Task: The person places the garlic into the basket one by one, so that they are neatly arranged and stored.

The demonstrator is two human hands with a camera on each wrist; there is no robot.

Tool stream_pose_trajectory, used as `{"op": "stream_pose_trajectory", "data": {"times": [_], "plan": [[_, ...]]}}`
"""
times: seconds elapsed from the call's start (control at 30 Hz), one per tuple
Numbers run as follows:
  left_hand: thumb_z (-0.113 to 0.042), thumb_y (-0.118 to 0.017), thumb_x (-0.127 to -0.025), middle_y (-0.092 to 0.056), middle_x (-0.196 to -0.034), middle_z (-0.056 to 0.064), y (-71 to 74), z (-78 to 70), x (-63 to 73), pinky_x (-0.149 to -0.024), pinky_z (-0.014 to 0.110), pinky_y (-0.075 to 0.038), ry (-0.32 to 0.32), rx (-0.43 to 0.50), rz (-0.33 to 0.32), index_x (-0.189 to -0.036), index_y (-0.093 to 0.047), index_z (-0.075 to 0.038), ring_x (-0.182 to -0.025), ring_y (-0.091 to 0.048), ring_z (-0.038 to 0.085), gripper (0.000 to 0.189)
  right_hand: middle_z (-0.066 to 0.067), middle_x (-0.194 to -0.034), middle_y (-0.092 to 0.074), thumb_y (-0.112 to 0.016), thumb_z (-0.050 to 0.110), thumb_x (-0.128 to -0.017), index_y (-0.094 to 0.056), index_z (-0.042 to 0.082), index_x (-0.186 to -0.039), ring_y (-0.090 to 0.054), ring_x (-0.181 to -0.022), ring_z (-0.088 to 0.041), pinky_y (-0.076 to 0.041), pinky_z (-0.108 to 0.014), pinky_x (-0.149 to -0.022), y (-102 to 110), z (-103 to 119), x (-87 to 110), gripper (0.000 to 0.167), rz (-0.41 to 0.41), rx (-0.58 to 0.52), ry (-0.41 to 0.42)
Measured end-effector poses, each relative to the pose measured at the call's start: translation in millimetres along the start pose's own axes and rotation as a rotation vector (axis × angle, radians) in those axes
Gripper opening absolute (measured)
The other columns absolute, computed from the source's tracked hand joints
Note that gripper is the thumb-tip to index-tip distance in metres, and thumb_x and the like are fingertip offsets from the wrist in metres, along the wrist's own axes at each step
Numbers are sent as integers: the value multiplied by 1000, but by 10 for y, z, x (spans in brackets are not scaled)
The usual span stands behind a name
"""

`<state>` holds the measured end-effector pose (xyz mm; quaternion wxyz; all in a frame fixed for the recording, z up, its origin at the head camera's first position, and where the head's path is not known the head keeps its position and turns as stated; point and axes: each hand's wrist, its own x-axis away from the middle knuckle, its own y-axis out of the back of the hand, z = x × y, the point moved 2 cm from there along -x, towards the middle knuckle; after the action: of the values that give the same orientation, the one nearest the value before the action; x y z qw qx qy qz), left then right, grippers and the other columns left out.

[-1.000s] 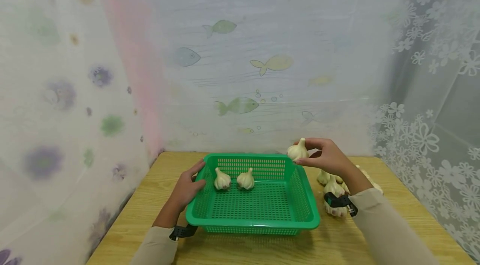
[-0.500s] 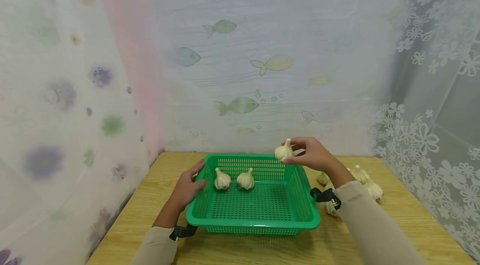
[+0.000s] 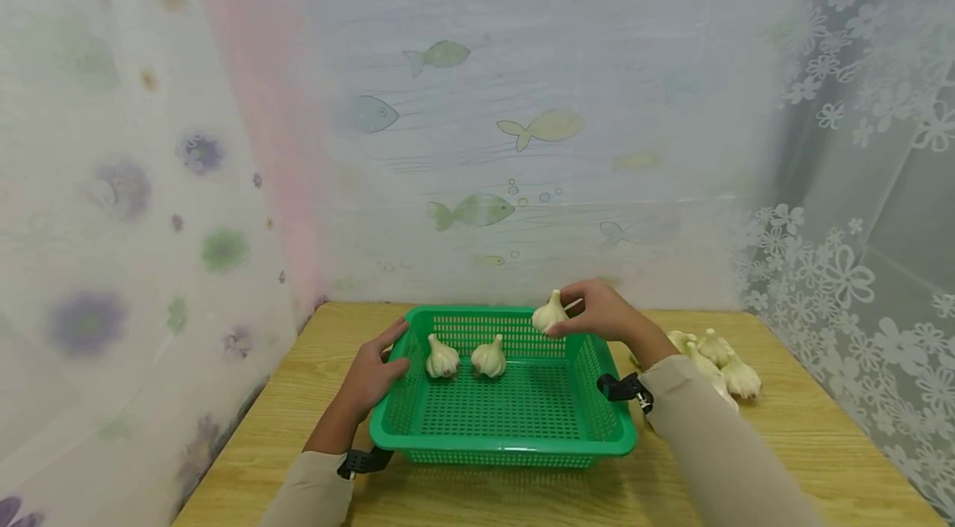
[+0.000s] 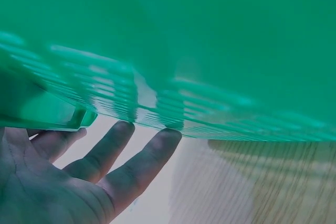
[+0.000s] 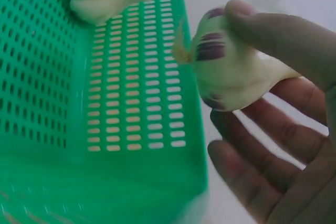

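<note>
My right hand pinches a garlic bulb between thumb and fingers, stem up, over the back right part of a green plastic basket. In the right wrist view the bulb shows purple streaks and a root tuft beside the basket's perforated wall. Two more bulbs, a left one and a right one, sit inside the basket toward its back left. My left hand rests at the basket's left rim. In the left wrist view its fingers are spread and nearly straight against the outer wall.
Several garlic bulbs lie in a pile on the wooden table right of the basket, partly hidden by my right forearm. Printed curtains hang behind the table and on both sides.
My right hand has carried the garlic bulb leftward and slightly down, from the basket's back right corner to over its inside. The left hand and basket have stayed put.
</note>
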<state>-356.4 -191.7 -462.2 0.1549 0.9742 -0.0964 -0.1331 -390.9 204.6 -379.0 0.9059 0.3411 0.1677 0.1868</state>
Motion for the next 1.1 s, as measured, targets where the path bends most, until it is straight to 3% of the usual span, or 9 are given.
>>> {"op": "stream_pose_trajectory", "data": {"times": [0.3,0.63,0.9,1.1], "plan": [[0,-54,-95,-21,-173,5,-8,7,-9,-72,40,-45,-2,5,-1,-163,-33,-8,-146,-40,50,71,-6,-106,-77,-91,29,-79,-79,7,-110,-69,-103,-27,-57,-48,-91,-154,-34,-95,41,-18,133,-77],[1,-53,-95,-23,-173,5,-5,4,-11,-74,40,-44,-3,-6,-5,-162,-33,-7,-147,-38,51,70,0,-89,-76,-93,26,-76,-81,9,-97,-67,-80,-16,-57,-36,-74,-294,-49,-182,30,28,162,-169],[0,-53,-96,-22,-173,5,4,0,-12,-73,40,-44,-6,-11,-4,-163,-33,-8,-147,-38,51,70,0,-77,-72,-94,26,-75,-79,10,-82,-55,-69,-14,-50,-32,-66,-421,-26,-237,23,30,224,-170],[0,-53,-95,-22,-173,5,1,8,-9,-73,40,-44,-4,-16,-6,-163,-34,-8,-147,-37,52,71,2,-81,-75,-94,30,-75,-81,14,-84,-63,-73,-15,-54,-33,-67,-508,-36,-281,23,40,258,-220]]}}
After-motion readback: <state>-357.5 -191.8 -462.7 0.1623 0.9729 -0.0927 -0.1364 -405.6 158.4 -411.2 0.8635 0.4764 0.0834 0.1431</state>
